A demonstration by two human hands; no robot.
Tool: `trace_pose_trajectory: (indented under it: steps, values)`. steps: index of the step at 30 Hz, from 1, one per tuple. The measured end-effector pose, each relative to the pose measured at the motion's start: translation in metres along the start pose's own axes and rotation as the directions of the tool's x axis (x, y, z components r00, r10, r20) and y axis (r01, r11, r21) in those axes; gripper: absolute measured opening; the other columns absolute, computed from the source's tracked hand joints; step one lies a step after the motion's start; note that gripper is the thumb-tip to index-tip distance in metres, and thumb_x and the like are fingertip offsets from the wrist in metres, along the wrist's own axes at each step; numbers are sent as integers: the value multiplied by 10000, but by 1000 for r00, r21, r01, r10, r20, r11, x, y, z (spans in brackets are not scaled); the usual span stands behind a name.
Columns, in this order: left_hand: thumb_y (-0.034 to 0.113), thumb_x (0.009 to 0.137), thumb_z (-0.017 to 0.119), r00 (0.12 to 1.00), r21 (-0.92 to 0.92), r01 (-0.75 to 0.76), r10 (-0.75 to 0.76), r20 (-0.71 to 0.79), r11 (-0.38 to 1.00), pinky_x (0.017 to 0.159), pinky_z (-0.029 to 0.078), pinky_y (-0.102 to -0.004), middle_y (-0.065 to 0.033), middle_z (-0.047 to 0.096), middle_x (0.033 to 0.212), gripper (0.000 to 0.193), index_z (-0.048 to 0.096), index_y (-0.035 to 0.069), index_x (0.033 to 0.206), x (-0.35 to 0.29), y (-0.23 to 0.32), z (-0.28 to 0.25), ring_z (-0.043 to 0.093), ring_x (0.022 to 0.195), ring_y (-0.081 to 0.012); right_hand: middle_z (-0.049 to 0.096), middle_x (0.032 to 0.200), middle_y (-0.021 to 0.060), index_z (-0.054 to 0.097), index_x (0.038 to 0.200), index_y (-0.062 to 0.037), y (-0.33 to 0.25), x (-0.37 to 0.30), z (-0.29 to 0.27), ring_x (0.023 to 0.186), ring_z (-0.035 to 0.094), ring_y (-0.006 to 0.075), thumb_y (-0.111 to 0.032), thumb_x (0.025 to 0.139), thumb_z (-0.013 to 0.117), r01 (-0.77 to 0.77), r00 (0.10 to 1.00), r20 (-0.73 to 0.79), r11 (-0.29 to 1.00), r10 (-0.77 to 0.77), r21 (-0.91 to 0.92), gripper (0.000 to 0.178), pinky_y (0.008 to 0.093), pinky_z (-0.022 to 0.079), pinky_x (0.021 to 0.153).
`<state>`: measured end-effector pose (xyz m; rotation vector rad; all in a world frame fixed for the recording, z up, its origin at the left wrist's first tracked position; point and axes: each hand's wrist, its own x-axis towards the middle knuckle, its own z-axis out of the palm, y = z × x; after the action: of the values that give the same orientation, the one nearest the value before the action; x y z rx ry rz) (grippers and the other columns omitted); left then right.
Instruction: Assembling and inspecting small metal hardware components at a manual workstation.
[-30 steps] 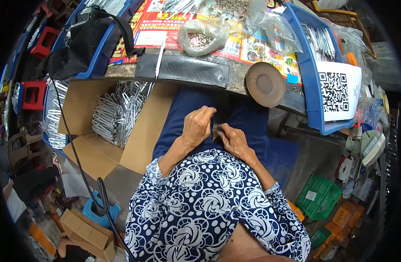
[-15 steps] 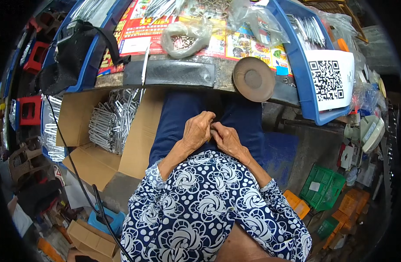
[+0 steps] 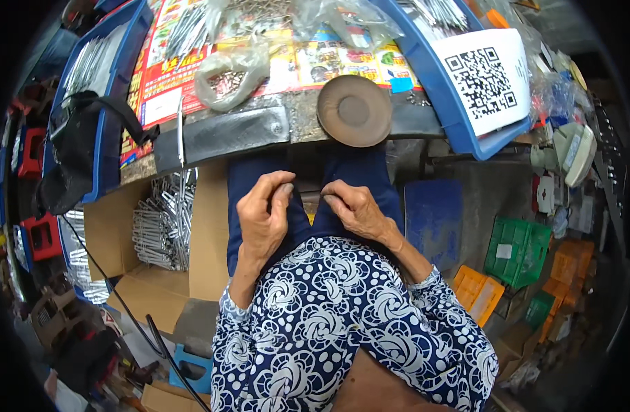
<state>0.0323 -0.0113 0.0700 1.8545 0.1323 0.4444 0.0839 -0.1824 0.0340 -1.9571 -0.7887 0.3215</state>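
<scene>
My left hand [image 3: 265,207] is over my left thigh, its fingers curled and the thumb tip brought up to the index finger. Across a gap, my right hand [image 3: 357,209] pinches thumb and forefinger together above the other thigh. Anything in either pinch is too small to make out. Both hands are below the front edge of the workbench [image 3: 304,113]. Closest on the bench is a round brown dish [image 3: 354,110] at its edge. Left of that lie a dark flat strip [image 3: 225,137] and a thin pale rod [image 3: 180,134].
Blue bins [image 3: 112,103] of metal rods flank the bench. A plastic bag [image 3: 229,75] of small metal parts lies on printed paper. An open cardboard box [image 3: 208,233] of metal pieces stands by my left leg. Green [image 3: 517,254] and orange crates [image 3: 478,295] are at right.
My hands, close together before, have moved apart, the left going leftward and the right slightly rightward. The view has shifted, so the bench appears further left.
</scene>
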Motion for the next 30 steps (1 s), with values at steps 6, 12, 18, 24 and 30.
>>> trace_pose_trajectory:
  steps: [6,12,18,24,30]
  values:
    - [-68,725,535,992,-120,-124,125,0,985,522,407,-211,-80,557,692,138,563,-15,850,25,37,2,515,560,-125,509,590,66,528,826,14,-17,8,-39,504,504,128,3,757,485,6,997,-71,998,-1,63,81,236,400,472]
    - [-73,721,515,970,-25,-157,159,184,987,533,424,-231,-99,560,706,143,557,-7,842,16,13,25,551,581,-161,486,593,-9,538,877,21,-30,19,-80,503,410,28,-30,799,475,-222,938,-192,926,288,307,112,169,329,450]
    - [-61,720,517,931,157,-182,118,346,971,509,426,-279,-141,544,701,123,531,-4,827,0,-39,39,557,583,-249,505,597,-4,551,872,8,-45,44,-143,505,416,28,-66,790,481,-205,938,-287,979,197,3,130,171,332,447]
    - [13,732,536,907,289,-160,24,421,944,531,436,-349,-154,550,715,68,522,15,798,-11,-65,40,553,623,-314,516,582,32,541,744,29,4,128,-225,541,470,69,-104,750,467,-54,928,-354,899,-115,-434,153,215,382,491]
    - [28,733,528,872,294,-168,2,490,941,519,427,-373,-154,526,689,41,494,15,752,-12,-66,47,533,603,-324,542,561,149,590,689,10,101,205,-282,519,537,192,-111,653,458,-259,901,-416,922,123,-287,182,309,434,520]
